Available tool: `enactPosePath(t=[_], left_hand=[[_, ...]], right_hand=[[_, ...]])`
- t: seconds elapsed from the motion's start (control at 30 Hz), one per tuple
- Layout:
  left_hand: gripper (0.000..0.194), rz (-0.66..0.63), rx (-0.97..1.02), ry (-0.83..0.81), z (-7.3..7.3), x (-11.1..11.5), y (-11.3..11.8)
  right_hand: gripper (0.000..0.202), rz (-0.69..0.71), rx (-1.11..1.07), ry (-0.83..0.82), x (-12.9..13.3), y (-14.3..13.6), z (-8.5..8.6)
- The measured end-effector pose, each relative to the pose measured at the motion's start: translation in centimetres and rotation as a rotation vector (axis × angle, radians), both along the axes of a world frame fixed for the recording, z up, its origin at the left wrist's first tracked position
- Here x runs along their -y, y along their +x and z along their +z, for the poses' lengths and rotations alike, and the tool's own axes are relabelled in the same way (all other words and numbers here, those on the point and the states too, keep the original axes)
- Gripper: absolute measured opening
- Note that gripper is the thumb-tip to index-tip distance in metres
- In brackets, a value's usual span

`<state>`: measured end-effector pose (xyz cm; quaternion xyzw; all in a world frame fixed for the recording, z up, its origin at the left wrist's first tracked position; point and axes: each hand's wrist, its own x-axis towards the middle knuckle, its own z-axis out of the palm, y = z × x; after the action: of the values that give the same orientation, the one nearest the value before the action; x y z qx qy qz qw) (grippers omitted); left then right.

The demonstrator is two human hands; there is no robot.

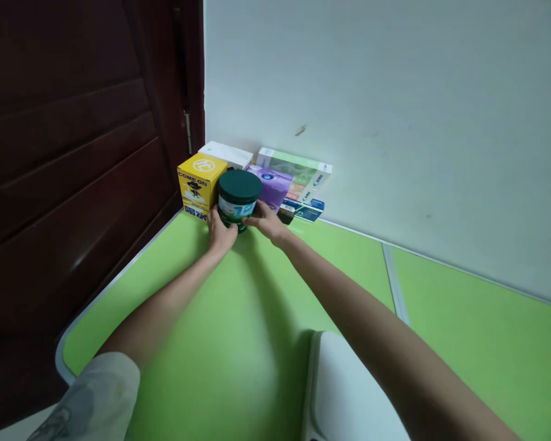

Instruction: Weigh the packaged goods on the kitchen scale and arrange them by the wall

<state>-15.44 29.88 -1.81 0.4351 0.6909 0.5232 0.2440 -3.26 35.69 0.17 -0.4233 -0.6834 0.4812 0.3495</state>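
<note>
Both arms stretch across a green tabletop (202, 331) to a dark green lidded jar (239, 187) with a pale blue and white label. On the jar's left side, low down, my left hand (221, 231) is wrapped round it. My right hand (269, 222) grips it from the right, with the thumb across the front. The jar is upright; whether its base touches the table I cannot tell. Close on its left stands a yellow box (202, 184) printed "COME ON". Behind it to the right is a purple pack (273, 184).
A white box (224, 153) and a green-and-white box (298, 168) stand against the white wall (395, 110). A small blue box (310, 209) lies below them. The dark wooden door (96, 153) borders the left. A white rounded object (349, 386) sits at the front.
</note>
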Motion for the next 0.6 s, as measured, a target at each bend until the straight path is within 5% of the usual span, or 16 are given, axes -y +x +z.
enactPosePath(t=[0.2, 0.37, 0.6], left_hand=[[0.077, -0.128, -0.055, 0.008, -0.1, 4.2, 0.3], [0.089, -0.479, -0.064, 0.013, 0.0, 6.5, 0.5], [0.086, -0.461, -0.242, 0.005, 6.2, 11.9, 6.5]], right_hand=[[0.098, 0.053, 0.021, 0.092, 3.2, 3.0, 0.4], [0.101, 0.067, 0.034, 0.153, 7.4, 5.8, 0.9], [0.096, -0.001, 0.081, 0.204, 14.6, 12.9, 7.0]])
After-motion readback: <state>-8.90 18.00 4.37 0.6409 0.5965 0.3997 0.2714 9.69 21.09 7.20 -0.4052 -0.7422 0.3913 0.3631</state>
